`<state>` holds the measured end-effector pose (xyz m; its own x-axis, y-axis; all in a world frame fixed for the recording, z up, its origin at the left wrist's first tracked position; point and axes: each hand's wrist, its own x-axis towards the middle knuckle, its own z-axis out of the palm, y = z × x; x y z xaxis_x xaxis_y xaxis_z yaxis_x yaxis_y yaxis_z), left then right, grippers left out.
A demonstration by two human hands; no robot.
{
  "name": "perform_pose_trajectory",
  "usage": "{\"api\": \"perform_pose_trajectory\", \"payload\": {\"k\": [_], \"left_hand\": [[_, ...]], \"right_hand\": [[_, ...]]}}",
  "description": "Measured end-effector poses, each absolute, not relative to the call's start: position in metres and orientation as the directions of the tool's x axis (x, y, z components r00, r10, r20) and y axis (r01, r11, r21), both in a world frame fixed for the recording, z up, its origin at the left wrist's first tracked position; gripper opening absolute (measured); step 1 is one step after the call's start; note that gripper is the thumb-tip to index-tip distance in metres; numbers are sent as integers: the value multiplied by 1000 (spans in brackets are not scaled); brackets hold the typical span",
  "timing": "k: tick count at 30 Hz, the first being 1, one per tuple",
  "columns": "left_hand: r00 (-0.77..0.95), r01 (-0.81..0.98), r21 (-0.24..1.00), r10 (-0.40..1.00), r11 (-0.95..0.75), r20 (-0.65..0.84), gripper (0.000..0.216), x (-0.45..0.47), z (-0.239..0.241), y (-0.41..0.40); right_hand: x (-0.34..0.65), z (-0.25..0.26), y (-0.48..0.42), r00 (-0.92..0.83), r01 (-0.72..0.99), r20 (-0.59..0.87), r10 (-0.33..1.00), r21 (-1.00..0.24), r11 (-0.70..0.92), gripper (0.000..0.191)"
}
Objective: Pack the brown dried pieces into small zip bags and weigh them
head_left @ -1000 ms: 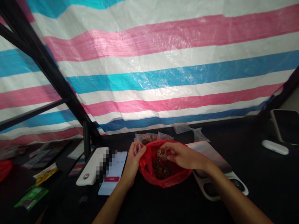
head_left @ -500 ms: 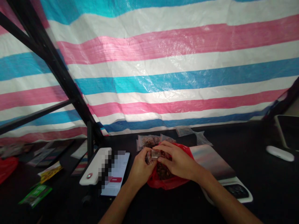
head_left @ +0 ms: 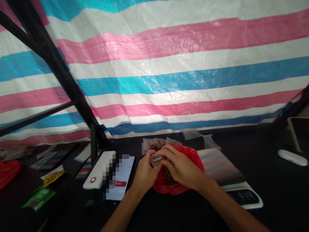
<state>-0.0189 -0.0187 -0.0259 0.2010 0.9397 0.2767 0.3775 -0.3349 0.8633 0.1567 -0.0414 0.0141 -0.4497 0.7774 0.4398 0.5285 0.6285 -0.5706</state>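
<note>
Both hands meet over a red plastic bag [head_left: 190, 156] of dark brown bits on a black table. My left hand [head_left: 144, 174] pinches a small clear plastic pouch [head_left: 155, 159] from the left. My right hand [head_left: 180, 167] closes its fingers on the same pouch from the right and covers most of the bag's opening. Just behind the bag lie filled clear pouches [head_left: 153, 144].
A white power bank [head_left: 98, 170] and a lit phone [head_left: 122, 182] lie left of my hands. A flat scale [head_left: 224, 170] sits at the right. Empty clear pouches [head_left: 200, 137] lie by the striped tarp [head_left: 169, 64]. A black frame pole [head_left: 93, 145] stands left; a white case [head_left: 291, 157] lies far right.
My right hand came out of the red bag and joined the left at the small pouch. Both hands now hold it together over the bag.
</note>
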Motion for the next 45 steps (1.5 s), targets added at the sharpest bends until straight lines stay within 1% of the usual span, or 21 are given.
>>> {"api": "perform_pose_trajectory", "payload": {"k": [4,10,12,15,17,20,24,26,29,31,34,35,36,38,40,41,43,44,45], "left_hand": [[224,378,863,937,-336,267,17,-19,-25,-19],[205,399,850,937,-344,283,13,-18,-27,-18],[198,393,851,936,-349,292,13,-17,-27,-18],[214,403,840,930,-362,298,11,-16,-26,-19],[236,417,830,926,-370,294,9,-16,-25,-19],[245,427,824,925,-371,290,10,-16,-27,-18],[181,469,817,942,-336,284,19,-16,-28,-17],[156,506,805,950,-311,269,20,-17,-27,-18],[162,523,818,970,-240,180,22,-20,-25,-18],[183,497,848,978,-183,104,25,-22,-25,-17],[211,400,908,977,-121,37,29,-21,-27,-13],[203,356,929,979,-99,26,29,-20,-28,-11],[185,311,948,983,-69,10,28,-19,-28,-10],[148,231,973,988,14,-50,25,-20,-26,-10],[156,208,969,974,131,-165,24,-24,-20,-11],[186,231,955,954,188,-233,29,-27,-15,-13],[282,344,901,886,265,-368,45,-35,-6,-18],[326,391,881,855,267,-404,51,-38,-3,-20],[363,407,879,839,249,-406,52,-39,0,-22]], "right_hand": [[154,14,-44,-490,491,490,721,-528,693,39],[155,11,-41,-392,570,426,815,-583,579,27],[156,9,-39,-394,550,459,797,-577,604,27],[154,5,-38,-442,477,526,727,-548,687,35],[153,4,-39,-458,462,540,706,-533,708,37],[154,5,-40,-407,510,540,737,-535,673,32],[166,16,-40,-271,575,584,765,-539,615,22],[175,22,-38,-296,594,546,784,-538,599,22],[189,25,-34,-448,613,385,807,-525,591,33],[196,24,-30,-489,647,341,803,-476,596,38],[203,18,-24,-422,731,451,787,-343,589,37],[204,16,-22,-385,756,494,780,-315,573,36],[205,14,-20,-354,771,516,780,-312,556,34],[208,10,-17,-312,766,490,814,-377,521,31],[211,7,-15,-293,741,427,856,-464,485,28],[213,5,-13,-281,733,409,868,-492,470,28],[217,3,-10,-244,733,428,870,-506,454,27],[218,3,-9,-224,737,452,863,-502,454,26],[219,4,-9,-201,741,478,855,-497,452,26]]}}
